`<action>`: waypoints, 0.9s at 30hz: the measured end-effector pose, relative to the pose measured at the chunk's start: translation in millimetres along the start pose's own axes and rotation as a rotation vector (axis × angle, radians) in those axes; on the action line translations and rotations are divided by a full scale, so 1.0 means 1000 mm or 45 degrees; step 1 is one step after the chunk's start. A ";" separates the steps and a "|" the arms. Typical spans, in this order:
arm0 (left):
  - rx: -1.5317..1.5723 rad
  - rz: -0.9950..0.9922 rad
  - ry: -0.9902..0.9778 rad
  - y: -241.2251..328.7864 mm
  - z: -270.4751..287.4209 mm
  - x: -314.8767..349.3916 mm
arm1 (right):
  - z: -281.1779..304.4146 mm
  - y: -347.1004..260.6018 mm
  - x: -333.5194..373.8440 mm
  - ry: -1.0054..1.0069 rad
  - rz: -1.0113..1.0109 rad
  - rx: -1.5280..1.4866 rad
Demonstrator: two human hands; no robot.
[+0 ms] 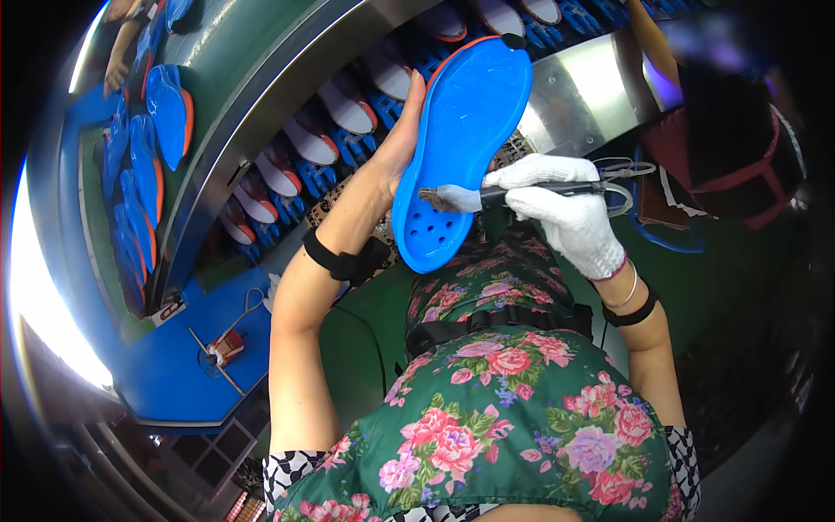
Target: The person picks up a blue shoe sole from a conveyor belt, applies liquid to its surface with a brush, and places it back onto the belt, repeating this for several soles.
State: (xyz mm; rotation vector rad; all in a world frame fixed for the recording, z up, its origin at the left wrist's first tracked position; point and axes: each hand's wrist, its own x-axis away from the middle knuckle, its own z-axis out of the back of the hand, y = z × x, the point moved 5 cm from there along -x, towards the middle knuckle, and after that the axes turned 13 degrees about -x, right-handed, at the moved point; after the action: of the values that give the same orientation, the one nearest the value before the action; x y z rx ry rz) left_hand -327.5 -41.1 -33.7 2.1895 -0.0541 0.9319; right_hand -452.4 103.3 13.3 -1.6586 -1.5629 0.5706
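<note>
My bare left hand (404, 137) grips a blue shoe sole (477, 109) along its left edge, its fingers hidden behind it. The sole is tilted with its inner face toward me; it has an orange-red rim, a dark patch at the far tip and a group of small holes at the near end. In a white knit glove, my right hand (570, 213) is closed round a brush (458, 198) with a dark handle. Its brown bristles lie over the sole just above the holes. Thin tubes or cables loop out behind the handle.
Several blue soles (168, 113) lie on a green conveyor belt (228, 52) at the left, edged by a curved metal rail (235, 161). Beyond my hands, shoe parts (335, 104) stand in rows. A blue tabletop (174, 374) holds a small red container (228, 346). Another person's hand (114, 76) shows far left.
</note>
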 end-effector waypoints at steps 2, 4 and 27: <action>0.298 0.038 -0.120 -0.005 -0.007 -0.003 | 0.008 -0.007 -0.007 0.020 0.072 0.118; -0.012 0.025 -0.179 -0.005 -0.017 0.004 | 0.022 -0.022 -0.015 0.080 0.121 0.321; 0.126 -0.478 0.112 0.031 -0.030 0.017 | 0.021 -0.025 0.014 0.364 0.263 -0.749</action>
State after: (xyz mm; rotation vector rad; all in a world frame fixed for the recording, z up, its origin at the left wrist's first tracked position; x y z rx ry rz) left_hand -342.4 -40.3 9.7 2.1432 0.4385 0.8265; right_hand -482.1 120.1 22.8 -2.2409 -1.4310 -0.0496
